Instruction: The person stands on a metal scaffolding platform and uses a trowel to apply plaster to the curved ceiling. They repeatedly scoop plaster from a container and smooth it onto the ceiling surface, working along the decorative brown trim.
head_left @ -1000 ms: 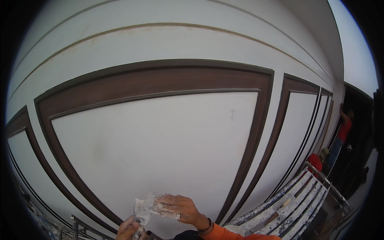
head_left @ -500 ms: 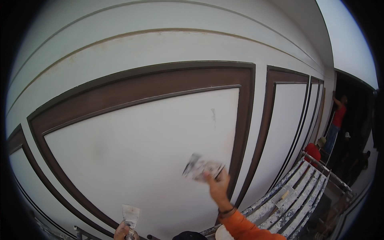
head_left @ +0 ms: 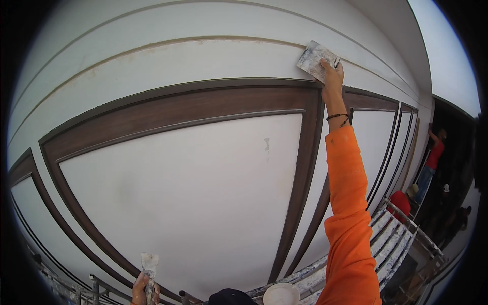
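Note:
My right hand (head_left: 333,81) is raised high at the end of an orange sleeve. It grips a wide, putty-smeared scraper (head_left: 316,62) whose flat blade lies at the pale wall, over the groove just above the corner of the large brown frame (head_left: 193,104). Low at the left, my left hand (head_left: 141,288) is closed around the handle of a putty knife (head_left: 150,263). That knife's small blade points upward, whitish with filler, apart from the wall panel (head_left: 183,203).
A paint-spattered slatted scaffold platform (head_left: 391,244) runs along the right. At the lower edge are a white round container (head_left: 281,295) and a dark rounded thing (head_left: 231,297). Metal rails (head_left: 96,290) stand lower left. Two people in red (head_left: 434,152) are farther right.
My right hand has swung up and right with the scraper, from in front of the white panel to the wall above the frame. The left hand with its putty knife has shifted slightly left.

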A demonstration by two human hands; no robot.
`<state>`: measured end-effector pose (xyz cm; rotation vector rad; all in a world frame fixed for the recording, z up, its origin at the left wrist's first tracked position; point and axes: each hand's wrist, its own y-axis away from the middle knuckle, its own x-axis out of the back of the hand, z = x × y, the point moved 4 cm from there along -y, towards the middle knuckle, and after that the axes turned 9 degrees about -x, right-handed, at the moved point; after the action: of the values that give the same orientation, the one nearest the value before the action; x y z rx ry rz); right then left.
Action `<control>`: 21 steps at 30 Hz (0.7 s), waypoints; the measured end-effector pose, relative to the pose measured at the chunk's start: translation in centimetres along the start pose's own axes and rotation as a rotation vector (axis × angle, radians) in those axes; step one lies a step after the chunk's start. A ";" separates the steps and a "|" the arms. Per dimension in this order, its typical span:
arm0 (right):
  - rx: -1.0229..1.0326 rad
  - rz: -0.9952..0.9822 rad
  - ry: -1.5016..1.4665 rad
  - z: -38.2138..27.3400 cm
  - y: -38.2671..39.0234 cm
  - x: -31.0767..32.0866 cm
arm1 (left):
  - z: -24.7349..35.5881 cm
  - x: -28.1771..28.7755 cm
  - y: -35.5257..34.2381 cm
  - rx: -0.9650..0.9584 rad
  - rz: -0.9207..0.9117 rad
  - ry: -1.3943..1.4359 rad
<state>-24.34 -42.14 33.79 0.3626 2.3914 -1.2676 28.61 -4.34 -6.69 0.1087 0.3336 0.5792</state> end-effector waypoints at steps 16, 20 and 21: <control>0.087 -0.174 -0.021 1.1 2.1 -4.0 | -2.8 3.7 -1.6 -0.029 0.009 -0.037; 0.031 0.139 -0.211 1.7 -0.1 2.5 | -3.3 5.2 -1.0 -0.070 0.178 0.036; -0.054 0.258 -0.233 1.4 0.3 4.4 | -3.3 5.9 -1.3 -0.099 0.203 0.072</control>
<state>-27.81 -42.98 30.85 0.4633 2.1010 -1.0641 32.79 -2.15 -11.64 0.0259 0.3657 0.8014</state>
